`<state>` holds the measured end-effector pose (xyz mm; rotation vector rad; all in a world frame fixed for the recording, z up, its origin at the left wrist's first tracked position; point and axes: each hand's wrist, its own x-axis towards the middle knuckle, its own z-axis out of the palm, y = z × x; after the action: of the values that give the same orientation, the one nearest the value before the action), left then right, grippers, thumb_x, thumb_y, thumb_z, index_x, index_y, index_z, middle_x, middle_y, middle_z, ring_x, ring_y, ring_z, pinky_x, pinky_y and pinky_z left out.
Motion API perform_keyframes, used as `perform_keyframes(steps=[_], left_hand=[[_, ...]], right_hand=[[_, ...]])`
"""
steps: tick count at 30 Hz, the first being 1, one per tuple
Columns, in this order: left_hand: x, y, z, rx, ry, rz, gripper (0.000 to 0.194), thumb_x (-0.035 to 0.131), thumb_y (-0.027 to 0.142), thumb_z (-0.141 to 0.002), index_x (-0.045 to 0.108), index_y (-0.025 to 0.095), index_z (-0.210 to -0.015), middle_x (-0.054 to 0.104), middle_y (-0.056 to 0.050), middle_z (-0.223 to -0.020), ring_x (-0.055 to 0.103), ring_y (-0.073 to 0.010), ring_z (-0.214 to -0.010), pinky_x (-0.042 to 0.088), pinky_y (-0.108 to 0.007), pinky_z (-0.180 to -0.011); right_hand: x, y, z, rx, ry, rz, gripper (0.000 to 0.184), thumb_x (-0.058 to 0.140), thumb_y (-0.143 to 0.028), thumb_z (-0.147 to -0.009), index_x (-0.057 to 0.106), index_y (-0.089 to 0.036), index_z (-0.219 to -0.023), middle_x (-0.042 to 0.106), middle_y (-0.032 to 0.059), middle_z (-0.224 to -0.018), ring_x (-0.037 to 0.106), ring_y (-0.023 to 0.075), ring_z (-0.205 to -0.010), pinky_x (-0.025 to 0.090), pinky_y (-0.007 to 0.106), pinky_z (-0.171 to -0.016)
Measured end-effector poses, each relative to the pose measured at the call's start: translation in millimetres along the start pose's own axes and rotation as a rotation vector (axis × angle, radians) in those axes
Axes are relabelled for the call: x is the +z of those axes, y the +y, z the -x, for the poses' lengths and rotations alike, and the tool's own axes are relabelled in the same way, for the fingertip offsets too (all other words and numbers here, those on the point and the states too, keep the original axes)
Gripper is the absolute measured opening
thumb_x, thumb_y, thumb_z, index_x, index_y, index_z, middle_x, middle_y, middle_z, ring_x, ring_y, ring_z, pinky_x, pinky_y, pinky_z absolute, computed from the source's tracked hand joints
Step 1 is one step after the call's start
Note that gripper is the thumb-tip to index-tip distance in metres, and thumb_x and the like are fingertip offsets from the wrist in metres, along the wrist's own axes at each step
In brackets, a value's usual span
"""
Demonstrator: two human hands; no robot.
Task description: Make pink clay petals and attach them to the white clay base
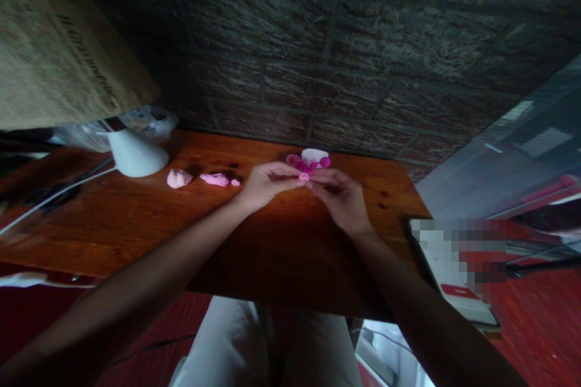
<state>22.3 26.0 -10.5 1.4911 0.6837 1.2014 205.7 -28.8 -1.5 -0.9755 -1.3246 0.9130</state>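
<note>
Between the fingertips of both hands is a small pink piece of modelling clay (304,176), round and flower-like with folded edges. My left hand (267,183) pinches it from the left, and my right hand (342,196) grips it from the right. Just behind it, flat magenta clay discs (323,162) lie beside a pale, whitish-pink piece (315,155); the fingers partly cover this group. To the left of my left hand rest a magenta-pink clay lump (215,179), a tiny pink bit (235,182) and a larger pale pink lump (180,178).
A lamp with a white base (136,154) and a printed paper-like shade (68,54) stands at the left of the wooden table (195,217), its white cable crossing the tabletop. Behind it lies a clear plastic bag (152,123). A brick-patterned wall (290,91) borders the back edge.
</note>
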Motion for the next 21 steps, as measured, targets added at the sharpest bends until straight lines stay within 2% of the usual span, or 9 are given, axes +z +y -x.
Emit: perform_keyframes(steps=[6,14,21], left_hand=[[0.2,-0.2,0.1,-0.003,0.01,0.013,0.032,0.095,0.035,-0.062,0.079,0.016,-0.082,0.081,-0.007,-0.089,0.074,-0.0188,-0.085,0.059,-0.039,-0.092],[2.6,0.3,1.8,-0.014,0.016,0.027,0.034,0.096,0.037,-0.061,0.08,0.017,-0.083,0.082,-0.007,-0.09,0.076,-0.0202,-0.087,0.06,-0.04,-0.093],[4.2,2.2,2.9,-0.005,0.003,0.037,0.03,0.096,0.035,-0.062,0.081,0.017,-0.082,0.082,-0.006,-0.089,0.076,-0.0197,-0.085,0.06,-0.039,-0.094]], right_hand=[[0.6,0.8,-0.1,0.008,-0.012,-0.026,0.022,0.086,-0.038,-0.076,0.078,-0.027,-0.093,0.082,0.002,-0.1,0.076,0.0216,-0.099,0.059,0.039,-0.097],[0.6,2.8,-0.7,0.019,0.013,-0.014,0.027,0.086,-0.044,-0.075,0.077,-0.026,-0.093,0.082,0.003,-0.098,0.076,0.0216,-0.094,0.061,0.037,-0.086],[0.8,2.5,-1.0,-0.022,0.018,-0.014,0.023,0.088,-0.04,-0.074,0.078,-0.026,-0.089,0.081,0.0018,-0.094,0.075,0.0198,-0.088,0.06,0.037,-0.09]])
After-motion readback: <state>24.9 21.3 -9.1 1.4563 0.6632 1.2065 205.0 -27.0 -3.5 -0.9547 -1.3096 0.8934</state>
